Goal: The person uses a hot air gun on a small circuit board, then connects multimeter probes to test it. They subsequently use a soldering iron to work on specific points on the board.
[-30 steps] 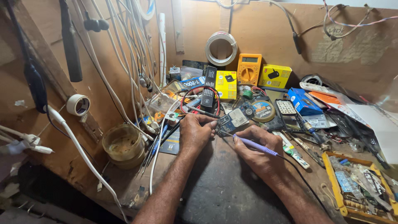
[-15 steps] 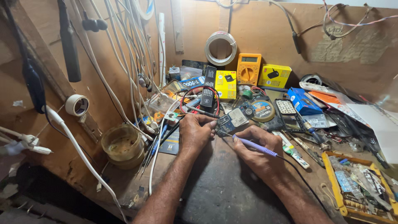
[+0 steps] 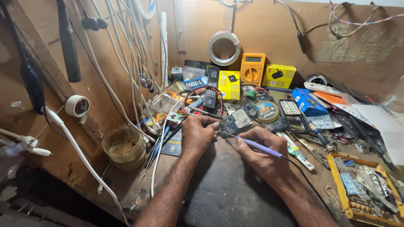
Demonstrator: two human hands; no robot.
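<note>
1. Head view: our left hand (image 3: 198, 134) pinches the circuit board (image 3: 235, 122) mid-bench; our right hand (image 3: 261, 153) grips the purple soldering iron (image 3: 257, 146), tip touching the board.
2. A slipping tip could bridge contacts or burn our fingertips.

Brown board wall (image 3: 269, 25) runs across twelve o'clock. White cables (image 3: 122, 50) hang at ten; dark worn workbench (image 3: 227, 197) sits below.
</note>
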